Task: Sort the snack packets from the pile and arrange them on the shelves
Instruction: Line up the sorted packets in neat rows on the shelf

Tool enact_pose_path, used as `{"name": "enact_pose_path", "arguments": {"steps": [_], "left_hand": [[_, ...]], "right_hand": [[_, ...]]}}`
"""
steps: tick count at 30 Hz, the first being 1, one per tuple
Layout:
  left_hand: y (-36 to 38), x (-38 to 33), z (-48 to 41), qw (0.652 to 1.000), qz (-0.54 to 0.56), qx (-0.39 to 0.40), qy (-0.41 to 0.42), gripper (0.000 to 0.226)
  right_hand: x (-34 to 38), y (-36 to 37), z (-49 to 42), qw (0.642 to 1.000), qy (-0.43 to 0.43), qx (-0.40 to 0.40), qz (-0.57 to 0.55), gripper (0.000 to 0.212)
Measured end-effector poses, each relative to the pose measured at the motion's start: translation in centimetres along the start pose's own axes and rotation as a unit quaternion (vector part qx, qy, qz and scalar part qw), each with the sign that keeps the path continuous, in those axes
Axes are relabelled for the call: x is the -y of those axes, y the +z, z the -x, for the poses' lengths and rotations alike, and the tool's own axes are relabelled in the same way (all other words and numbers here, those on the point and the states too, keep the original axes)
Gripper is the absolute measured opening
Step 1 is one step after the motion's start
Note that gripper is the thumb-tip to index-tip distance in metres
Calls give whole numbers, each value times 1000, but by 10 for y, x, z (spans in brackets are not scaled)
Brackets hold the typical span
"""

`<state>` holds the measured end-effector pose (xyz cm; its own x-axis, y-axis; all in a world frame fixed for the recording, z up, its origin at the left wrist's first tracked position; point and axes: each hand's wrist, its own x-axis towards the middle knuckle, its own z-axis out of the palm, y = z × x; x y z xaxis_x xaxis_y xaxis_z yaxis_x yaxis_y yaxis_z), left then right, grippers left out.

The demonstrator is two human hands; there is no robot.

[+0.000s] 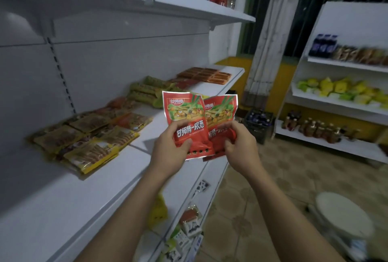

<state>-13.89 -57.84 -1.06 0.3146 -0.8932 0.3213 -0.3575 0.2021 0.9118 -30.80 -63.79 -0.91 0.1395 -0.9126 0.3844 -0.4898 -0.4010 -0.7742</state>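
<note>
person stands at the white shelf (63,209), both arms out. left hand (172,146) grips the front red pkt (184,110) by its lower part, thumb across the print, fingers behind. right hand (239,146) pinches the rear red pkt (220,112) low down, fingers curled round its crumpled bottom. both pkts are upright & overlapping, the rear one tucked behind to the right. they're held in the air over the shelf's front edge, not touching it. on the shelf left of the hands: yellow pkts (84,142) spread flat. farther along, green pkts (149,91), then orange-brown pkts (205,75) at the far end. lower shelf has mixed small pkts (189,226). far right: another shelf unit (344,18) w/ yellow-green bags, bottles below. white stool (344,213) near right.
</note>
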Motion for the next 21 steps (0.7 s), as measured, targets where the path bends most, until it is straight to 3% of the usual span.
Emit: {"name": "enact_pose_path", "arguments": {"steps": [12, 21], "left_hand": [[162, 4, -108, 998, -56, -17, -22, 43], [225, 6, -159, 998, -25, -19, -50, 45]], "right_hand": [[-134, -95, -140, 1000, -10, -21, 8, 41], [-185, -114, -210, 1000, 27, 4, -10, 36]]}}
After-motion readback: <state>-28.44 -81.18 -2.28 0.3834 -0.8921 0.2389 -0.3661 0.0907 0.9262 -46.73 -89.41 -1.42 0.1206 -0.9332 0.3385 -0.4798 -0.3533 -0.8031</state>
